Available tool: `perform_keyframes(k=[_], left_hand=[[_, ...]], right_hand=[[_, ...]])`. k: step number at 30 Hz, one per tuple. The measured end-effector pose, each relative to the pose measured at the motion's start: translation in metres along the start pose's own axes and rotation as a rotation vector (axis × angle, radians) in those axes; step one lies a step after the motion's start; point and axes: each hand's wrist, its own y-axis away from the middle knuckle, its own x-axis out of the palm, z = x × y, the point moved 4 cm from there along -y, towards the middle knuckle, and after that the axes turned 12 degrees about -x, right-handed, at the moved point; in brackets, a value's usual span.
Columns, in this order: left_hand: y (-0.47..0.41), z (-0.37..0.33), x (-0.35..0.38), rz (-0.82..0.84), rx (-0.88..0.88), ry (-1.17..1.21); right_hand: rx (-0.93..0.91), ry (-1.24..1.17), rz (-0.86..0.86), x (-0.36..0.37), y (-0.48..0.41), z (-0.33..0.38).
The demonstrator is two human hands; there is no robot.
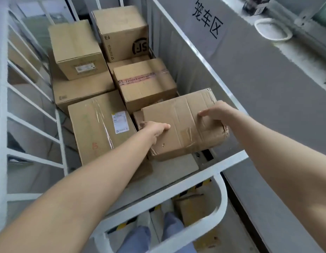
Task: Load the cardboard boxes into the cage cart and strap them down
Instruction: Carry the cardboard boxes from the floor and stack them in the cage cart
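1. Cage cart (pixel 1 110): white barred frame. Its left side wall stands at the left edge of view.
2. Loaded cardboard boxes:
   - A labelled box (pixel 76 46) sits on a flat box at the far left.
   - A long box (pixel 98 128) with a white label lies nearer.
   - An SF-marked box (pixel 122 30) stands at the far end.
   - A red-taped box (pixel 144 83) lies in front of the SF-marked box.
3. Left hand (pixel 154 129): grips the near left edge of the creased box (pixel 182 121). The thumb lies on top and the fingers are hidden beneath.
4. Creased box: inside the cart at the near right corner, tilted, just beside the red-taped box.
5. Right hand (pixel 213 111): fingers curled over the right end of the creased box, holding it.
6. Grey floor (pixel 258 79): outside the cart on the right, with black painted characters.
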Motion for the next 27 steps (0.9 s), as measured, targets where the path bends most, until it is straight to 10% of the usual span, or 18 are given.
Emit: perform_keyframes(k=[14, 27], left_hand=[[-0.167, 0.074, 0.090, -0.040, -0.340, -0.047], [-0.270, 0.151, 0.128, 0.019, -0.494, -0.016]], right_hand=[[0.185, 0.385, 0.502, 0.106, -0.142, -0.106], [0.216, 0.420, 0.624, 0.203, -0.212, -0.195]])
